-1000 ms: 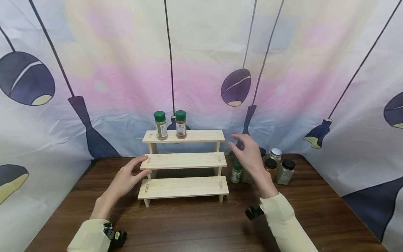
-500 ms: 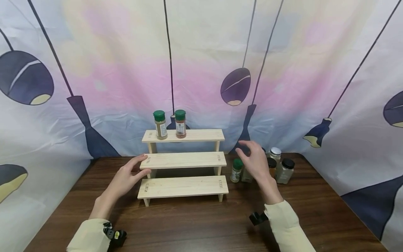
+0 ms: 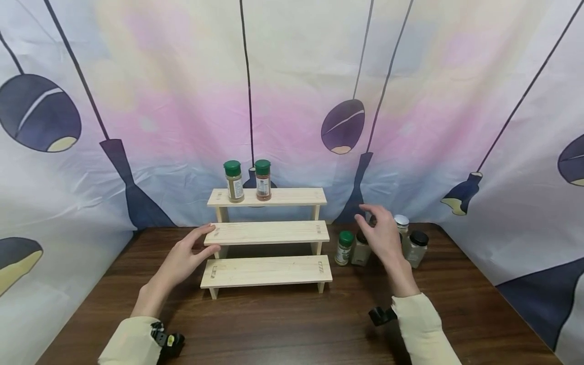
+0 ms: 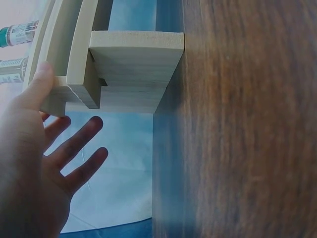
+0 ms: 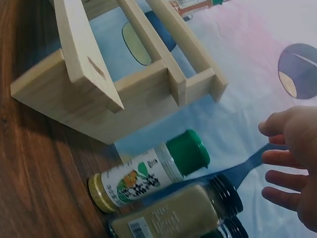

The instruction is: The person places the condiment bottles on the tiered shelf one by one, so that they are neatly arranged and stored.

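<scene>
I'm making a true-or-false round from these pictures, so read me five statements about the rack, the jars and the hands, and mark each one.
1. Two green-capped jars stand on the top tier of the wooden rack. True.
2. The right hand is gripping a jar. False: the right hand holds nothing.
3. The left hand is at the left end of the middle tier. True.
4. The jars off the rack stand to its left. False: from the person's side, the table jars stand to its right.
5. The table jar nearest the rack has a green cap. True.
</scene>
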`<state>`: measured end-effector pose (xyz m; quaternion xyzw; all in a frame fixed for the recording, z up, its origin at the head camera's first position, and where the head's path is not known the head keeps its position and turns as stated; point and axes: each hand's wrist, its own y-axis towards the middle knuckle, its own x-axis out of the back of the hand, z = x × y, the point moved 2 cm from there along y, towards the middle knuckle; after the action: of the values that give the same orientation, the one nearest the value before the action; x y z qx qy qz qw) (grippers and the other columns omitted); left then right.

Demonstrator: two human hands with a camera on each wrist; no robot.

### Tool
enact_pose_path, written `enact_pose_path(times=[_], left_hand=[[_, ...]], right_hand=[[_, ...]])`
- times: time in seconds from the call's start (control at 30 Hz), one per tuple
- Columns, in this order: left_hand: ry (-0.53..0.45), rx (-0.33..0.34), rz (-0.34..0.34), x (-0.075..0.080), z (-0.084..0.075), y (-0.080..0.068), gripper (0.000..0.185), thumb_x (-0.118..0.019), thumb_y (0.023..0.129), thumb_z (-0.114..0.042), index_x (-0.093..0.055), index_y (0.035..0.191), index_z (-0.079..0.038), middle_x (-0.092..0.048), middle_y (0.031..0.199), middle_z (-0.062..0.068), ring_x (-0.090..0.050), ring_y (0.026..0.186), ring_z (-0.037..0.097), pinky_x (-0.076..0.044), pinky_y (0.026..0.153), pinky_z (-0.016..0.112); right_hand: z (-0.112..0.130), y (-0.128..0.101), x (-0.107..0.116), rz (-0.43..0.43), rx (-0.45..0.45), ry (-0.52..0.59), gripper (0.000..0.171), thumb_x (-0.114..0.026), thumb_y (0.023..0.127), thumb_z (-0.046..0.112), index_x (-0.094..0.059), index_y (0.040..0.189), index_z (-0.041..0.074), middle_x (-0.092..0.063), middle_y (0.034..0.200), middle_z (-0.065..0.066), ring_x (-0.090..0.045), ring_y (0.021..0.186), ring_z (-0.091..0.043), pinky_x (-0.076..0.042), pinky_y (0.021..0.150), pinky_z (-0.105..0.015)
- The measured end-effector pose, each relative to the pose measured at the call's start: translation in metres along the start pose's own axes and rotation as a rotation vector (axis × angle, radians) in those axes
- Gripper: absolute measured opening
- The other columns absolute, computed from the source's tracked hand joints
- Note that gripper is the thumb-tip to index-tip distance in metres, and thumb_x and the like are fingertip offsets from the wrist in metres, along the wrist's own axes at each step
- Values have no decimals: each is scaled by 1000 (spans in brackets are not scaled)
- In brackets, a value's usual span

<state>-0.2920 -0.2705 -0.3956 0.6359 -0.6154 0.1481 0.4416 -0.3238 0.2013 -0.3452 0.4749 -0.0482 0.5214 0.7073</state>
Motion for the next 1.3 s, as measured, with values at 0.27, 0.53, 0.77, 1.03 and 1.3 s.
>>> enact_pose_path(times=[0.27,0.53,0.77,1.03,1.3], left_hand=[[15,-2,-17,0,2,0,66,-66,94,-47,-47,148,-15,-42,155,15,-39,140,45,-39,104,65],[13,6,-7,2,3,-1,67,-66,93,-48,-46,149,-15,-41,156,15,-39,141,44,-39,105,64],[6,12,3,3,3,-2,67,-66,94,-47,-45,149,-16,-40,157,13,-39,141,43,-41,103,63],[2,15,4,1,3,-3,67,-65,94,-48,-45,150,-17,-40,157,14,-41,139,43,-44,101,63],[2,4,-14,-1,2,-1,65,-67,93,-46,-47,148,-17,-43,155,13,-41,140,41,-42,104,62]], right_hand=[[-28,2,6,-19,-77,-51,33,-68,95,17,-67,125,5,-61,128,-22,-52,122,-43,-42,101,-62],[-49,3,7,-8,-133,-111,33,-67,95,18,-66,125,2,-59,127,-26,-49,122,-47,-38,104,-64],[-55,3,3,35,-123,-181,37,-66,96,19,-65,127,0,-58,127,-30,-48,119,-51,-34,104,-67],[-59,1,6,122,-119,-278,38,-64,97,22,-64,129,0,-57,132,-31,-42,125,-52,-30,105,-69],[-64,-1,4,90,-96,-322,35,-69,94,16,-67,125,2,-61,128,-29,-44,125,-50,-23,113,-68]])
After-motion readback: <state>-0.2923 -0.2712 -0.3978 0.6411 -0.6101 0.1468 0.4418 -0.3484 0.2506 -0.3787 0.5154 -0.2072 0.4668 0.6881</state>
